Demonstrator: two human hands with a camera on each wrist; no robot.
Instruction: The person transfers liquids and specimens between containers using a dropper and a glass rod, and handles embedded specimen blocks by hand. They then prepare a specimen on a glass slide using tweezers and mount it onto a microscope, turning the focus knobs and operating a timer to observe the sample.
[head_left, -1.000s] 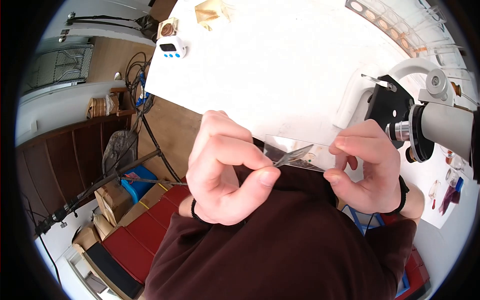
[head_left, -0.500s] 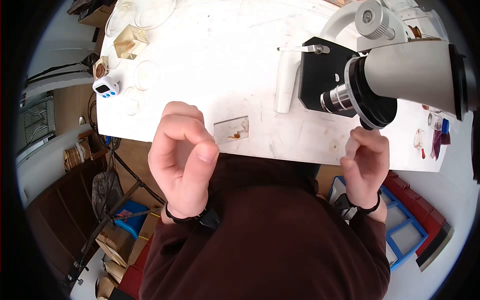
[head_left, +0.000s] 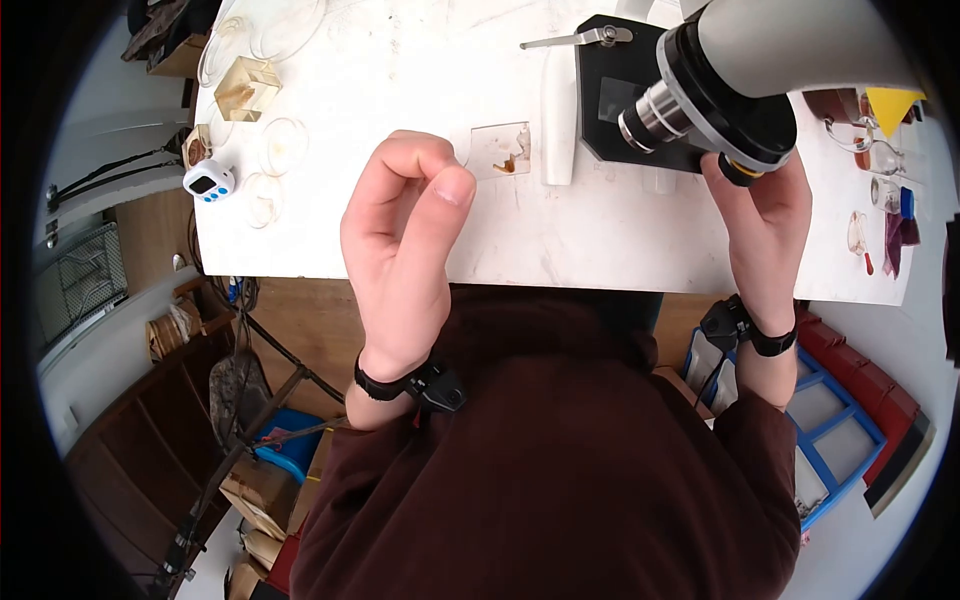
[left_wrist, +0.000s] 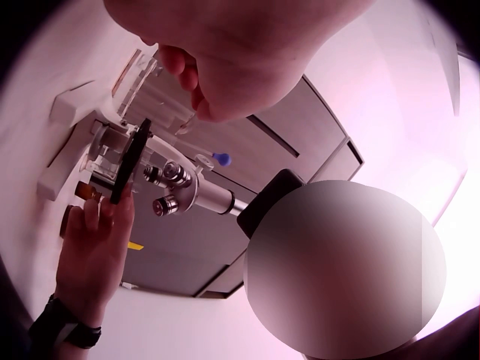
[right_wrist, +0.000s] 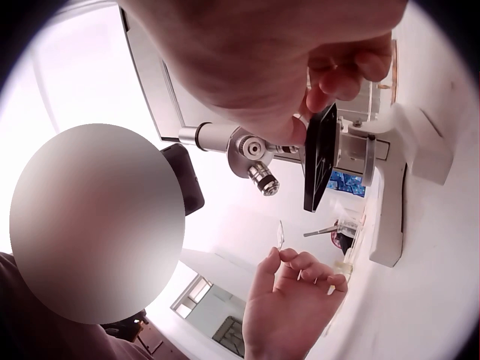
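Observation:
My left hand (head_left: pixel 405 250) is raised over the table, thumb and forefinger pinching a thin clear piece (right_wrist: pixel 280 234) that shows in the right wrist view. Just beyond it, a glass slide (head_left: pixel 485 160) with a brown specimen lies flat on the table. My right hand (head_left: pixel 765 240) grips the edge of the black microscope stage (head_left: pixel 600 145), thumb on the upper side and fingers on the other. The lens turret partly hides its fingertips in the head view. A clear rectangular piece (head_left: pixel 620 100) lies on the stage under the objective (head_left: pixel 650 118).
At the table's left are a yellowish clear block (head_left: pixel 247 88), a white timer (head_left: pixel 209 181) and round glass dishes (head_left: pixel 284 147). Glassware and a blue-capped bottle (head_left: pixel 893 197) stand right of the microscope. The table's front edge (head_left: pixel 560 288) runs below the hands.
My right hand has moved from beside the microscope to its stage. Over the last second the hands came apart; the slide once between them now lies on the table.

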